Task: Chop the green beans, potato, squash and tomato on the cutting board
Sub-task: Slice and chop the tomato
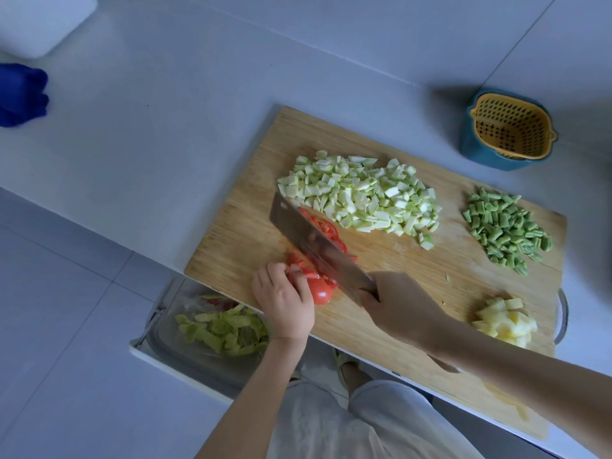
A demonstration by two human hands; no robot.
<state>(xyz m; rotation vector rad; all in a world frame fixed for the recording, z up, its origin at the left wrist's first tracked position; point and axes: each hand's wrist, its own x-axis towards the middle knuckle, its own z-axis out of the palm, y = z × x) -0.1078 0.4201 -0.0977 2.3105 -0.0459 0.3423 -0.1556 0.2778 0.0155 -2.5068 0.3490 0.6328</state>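
My right hand [394, 303] is clamped around the handle of a cleaver [318, 250], its broad blade standing on edge across the tomato [316, 283] and running away from me toward the far left of the board [381, 276]. My left hand [284, 303] is curled over the near end of the tomato, fingers bent and pressed on it, pinning it to the board just left of the blade. Part of the tomato is already in red pieces: some lie under my fingertips, others show on the far side of the blade, next to the squash.

The squash [361, 193] is a big heap of pale green dice at the far middle of the board, with a few cubes strayed toward the right. The green beans [506, 226] lie in a short-cut pile near the board's right edge, well apart from the squash. The potato [505, 323] is a small yellow mound of chunks at the near right corner.

The board sits on the white table [165, 127], one corner jutting past its edge. Below that edge, to my left, a clear bin [172, 346] holds green peelings. Beyond the board's far right corner stands a yellow strainer basket [510, 130] nested in a blue tub. A blue cloth [21, 94] lies at the table's far left.
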